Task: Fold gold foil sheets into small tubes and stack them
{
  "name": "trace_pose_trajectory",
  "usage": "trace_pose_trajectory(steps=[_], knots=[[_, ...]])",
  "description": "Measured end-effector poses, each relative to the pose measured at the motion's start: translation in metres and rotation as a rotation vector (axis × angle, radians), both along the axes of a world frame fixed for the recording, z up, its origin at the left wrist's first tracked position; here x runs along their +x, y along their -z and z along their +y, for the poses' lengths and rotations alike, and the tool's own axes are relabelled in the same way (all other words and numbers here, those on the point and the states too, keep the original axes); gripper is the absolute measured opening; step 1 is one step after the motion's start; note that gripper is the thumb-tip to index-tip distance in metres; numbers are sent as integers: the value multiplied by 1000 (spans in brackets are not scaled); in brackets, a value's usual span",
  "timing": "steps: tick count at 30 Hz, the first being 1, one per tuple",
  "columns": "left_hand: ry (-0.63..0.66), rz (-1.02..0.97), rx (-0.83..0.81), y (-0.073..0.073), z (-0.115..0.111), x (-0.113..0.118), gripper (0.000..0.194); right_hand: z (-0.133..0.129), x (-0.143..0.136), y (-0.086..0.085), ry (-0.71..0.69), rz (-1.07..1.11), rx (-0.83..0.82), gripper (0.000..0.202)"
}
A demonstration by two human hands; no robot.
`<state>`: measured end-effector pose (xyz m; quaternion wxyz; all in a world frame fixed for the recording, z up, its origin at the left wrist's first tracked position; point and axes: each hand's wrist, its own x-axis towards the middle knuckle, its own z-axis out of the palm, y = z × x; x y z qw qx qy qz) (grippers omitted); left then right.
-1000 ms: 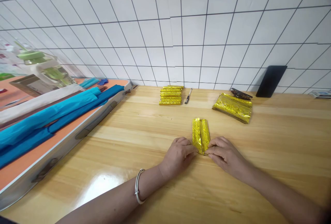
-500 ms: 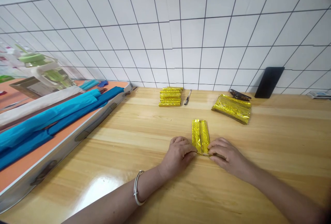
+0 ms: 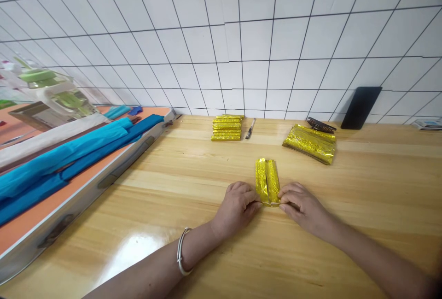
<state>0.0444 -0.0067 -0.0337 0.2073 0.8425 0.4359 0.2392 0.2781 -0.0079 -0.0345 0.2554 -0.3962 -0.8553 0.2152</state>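
A sheet of shiny gold foil paper [image 3: 267,179] lies on the wooden table, its two long sides folded in so that they meet along a middle seam. My left hand [image 3: 239,206] pinches the near left corner between thumb and fingers. On the other side, my right hand [image 3: 301,207] pinches the near right corner the same way. Between them the near edge is turned up in a narrow fold. The fingertips cover both near corners.
Folded gold strips [image 3: 226,128] lie near the wall beside a pen [image 3: 250,128]. A stack of gold foil sheets [image 3: 310,144], a black hair clip [image 3: 321,125] and a dark phone-like slab [image 3: 361,108] are at right. Blue paper rolls [image 3: 69,154] rest on an orange-topped surface [image 3: 20,237] at left.
The near edge of the gold foil paper is folded up slightly more, and both hands keep their pinch on its corners. The view has shifted a little.
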Motion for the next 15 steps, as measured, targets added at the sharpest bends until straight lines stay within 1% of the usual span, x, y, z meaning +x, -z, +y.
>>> trace_pose_trajectory(steps=[7, 12, 15], knots=[[-58, 7, -3, 2, 0, 0, 8, 1, -4, 1, 69, -3, 14, 11], [-114, 2, -3, 1, 2, 4, 11, 3, -6, 2, 104, -37, 39, 11], [-116, 7, -6, 0, 3, 5, 12, 4, -7, 3, 115, -64, 50, 9]])
